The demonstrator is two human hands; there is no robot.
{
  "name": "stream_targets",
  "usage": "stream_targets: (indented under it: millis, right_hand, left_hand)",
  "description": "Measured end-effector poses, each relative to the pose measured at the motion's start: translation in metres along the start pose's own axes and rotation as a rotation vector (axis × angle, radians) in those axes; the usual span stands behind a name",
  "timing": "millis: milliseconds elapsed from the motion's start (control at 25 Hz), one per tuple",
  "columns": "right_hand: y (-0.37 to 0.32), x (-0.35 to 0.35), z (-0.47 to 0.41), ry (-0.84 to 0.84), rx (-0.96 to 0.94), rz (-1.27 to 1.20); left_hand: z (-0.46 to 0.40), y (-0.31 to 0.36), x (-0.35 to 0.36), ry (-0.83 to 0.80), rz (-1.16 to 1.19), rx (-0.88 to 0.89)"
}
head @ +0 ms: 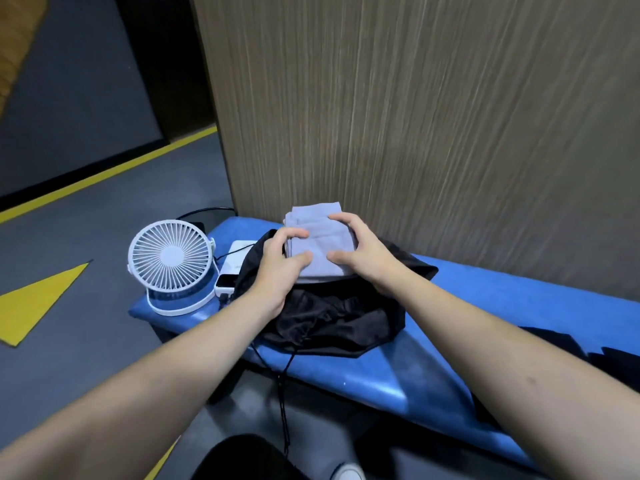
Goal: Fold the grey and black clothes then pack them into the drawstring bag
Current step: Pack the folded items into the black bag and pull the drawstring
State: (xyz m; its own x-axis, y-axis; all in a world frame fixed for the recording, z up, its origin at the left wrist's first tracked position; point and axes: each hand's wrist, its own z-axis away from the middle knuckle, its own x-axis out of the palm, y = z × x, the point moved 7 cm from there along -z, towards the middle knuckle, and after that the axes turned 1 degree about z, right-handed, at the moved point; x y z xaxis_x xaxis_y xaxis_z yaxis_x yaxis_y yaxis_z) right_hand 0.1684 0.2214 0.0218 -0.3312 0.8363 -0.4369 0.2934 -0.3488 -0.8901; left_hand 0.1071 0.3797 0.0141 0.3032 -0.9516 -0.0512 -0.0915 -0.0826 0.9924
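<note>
Both hands grip the folded grey garment (317, 242), left hand (277, 268) and right hand (360, 252) curled around its sides. It sits above the black drawstring bag (329, 320) on the blue bench (502, 306).

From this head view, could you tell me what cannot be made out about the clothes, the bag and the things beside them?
- Drawstring bag: its opening cannot be found; the folded grey garment and both hands cover its far part.
- Black clothes: only a strip shows, behind the right forearm.
- Left hand and right hand: palms hidden; fingers grip the garment's edges.
- White device: half hidden behind the fan and bag; type unclear.
</note>
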Motion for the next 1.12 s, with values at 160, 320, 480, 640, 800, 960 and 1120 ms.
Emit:
stream_targets:
  millis: [160, 320, 480, 640, 800, 960, 1120]
  right_hand:
    - [0.019, 0.01, 0.005, -0.108, 0.001, 0.106]
    - [0.027, 0.008, 0.005, -0.121, 0.029, 0.222]
    - [0.034, 0.011, 0.004, -0.125, 0.099, 0.537]
    - [0.035, 0.013, -0.003, -0.118, 0.057, 0.729]
    - [0.04, 0.01, -0.011, -0.142, 0.067, 0.712]
    - [0.057, 0.013, -0.012, -0.284, 0.228, 0.667]
    - [0.055, 0.007, -0.009, -0.153, 0.119, 0.519]
  left_hand:
    - [0.006, -0.03, -0.005, -0.037, -0.144, -0.078]
    - [0.012, -0.029, -0.009, -0.096, -0.256, -0.065]
    - [0.011, -0.023, -0.003, -0.229, -0.572, -0.005]
    - [0.006, -0.022, 0.001, -0.294, -0.824, 0.099]
    - [-0.009, -0.029, 0.003, -0.319, -0.902, 0.08]
    - [-0.022, -0.033, 0.008, -0.475, -1.037, -0.022]
    - [-0.028, -0.027, 0.007, -0.447, -1.172, 0.057]
